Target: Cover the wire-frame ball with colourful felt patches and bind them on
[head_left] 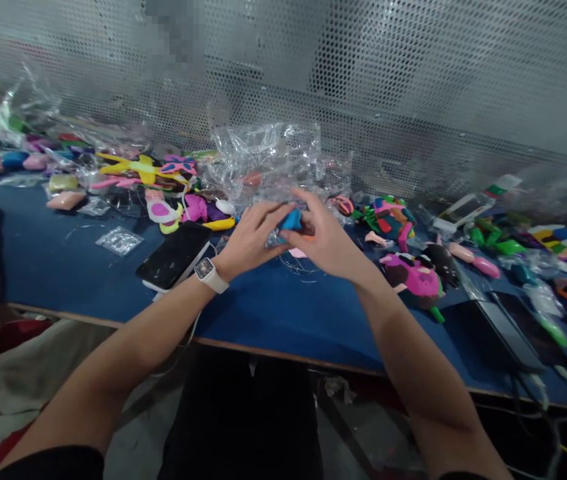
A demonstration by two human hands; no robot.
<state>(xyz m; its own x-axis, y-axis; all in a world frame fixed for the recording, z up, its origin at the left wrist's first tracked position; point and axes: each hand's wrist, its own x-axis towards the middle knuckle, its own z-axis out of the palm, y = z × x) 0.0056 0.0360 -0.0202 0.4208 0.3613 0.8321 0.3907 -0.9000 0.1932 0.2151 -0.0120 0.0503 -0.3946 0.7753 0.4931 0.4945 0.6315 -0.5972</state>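
Observation:
My left hand (249,239), with a white watch (209,273) on its wrist, and my right hand (324,241) meet above the blue table (283,313). Both pinch a small blue piece (291,219) between their fingertips. A bit of orange and pink shows under my right hand's fingers. Crumpled clear plastic bags (268,160) lie just behind the hands.
A black phone (176,255) lies left of my left wrist. Colourful foam shapes are spread along the back, among them a yellow and pink one (146,170) and a pink and black one (416,275). A dark tablet (501,323) sits at right. A perforated metal screen (363,80) rises behind the table.

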